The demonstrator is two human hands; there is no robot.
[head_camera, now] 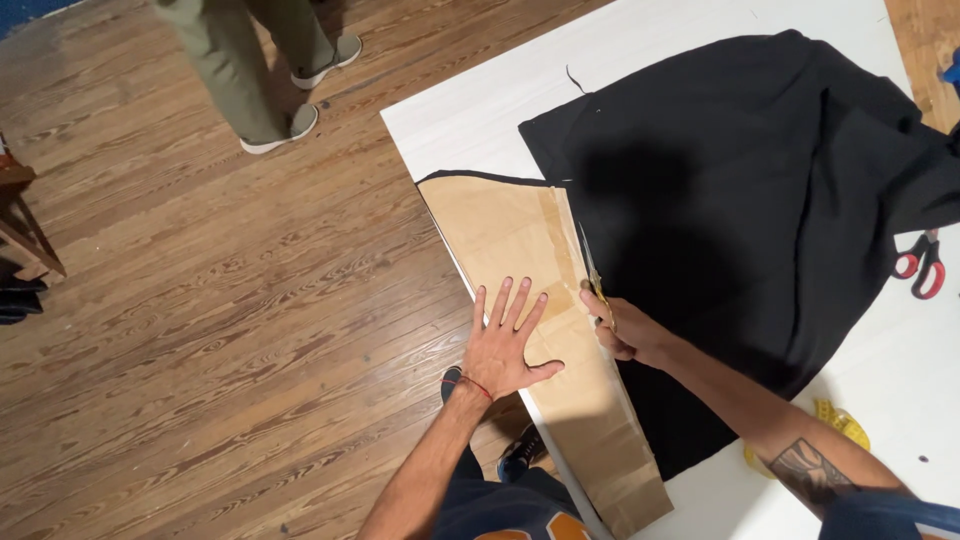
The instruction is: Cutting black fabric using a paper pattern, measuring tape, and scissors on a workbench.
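My left hand (505,350) lies flat on a tan paper pattern (545,330), fingers (510,300) spread wide and pointing away from me, thumb stretched to the right. A thin red string circles that wrist. The pattern is a long, tapering piece of brown paper with a paler strip of tape running along it; it widens beyond my fingertips and narrows back toward my body, ending just past the table edge near my lap.

My right hand (620,330) sits just right of my left thumb, fingers curled tight around the handle of a pair of scissors (590,268). The blades point away from me, slim and closed or nearly so, lying along the right edge of the pattern where it meets black cloth (760,190). A dark tattoo shows on my right forearm.

The cloth spreads out to the right of and beyond both hands, a big dark sheet with soft folds, and a sliver of it shows under the pattern's far edge. Everything rests on a white table (470,110).

Far right of my right hand, well apart, a second pair of scissors with red handles (925,265) lies on the table. Near my right elbow a yellow tape measure (845,425) is bunched up.

Left of my hands is a wooden floor (200,300). My dark shoes show below the table edge. Beyond, another person's legs (250,60) in olive trousers and pale shoes stand on the boards.
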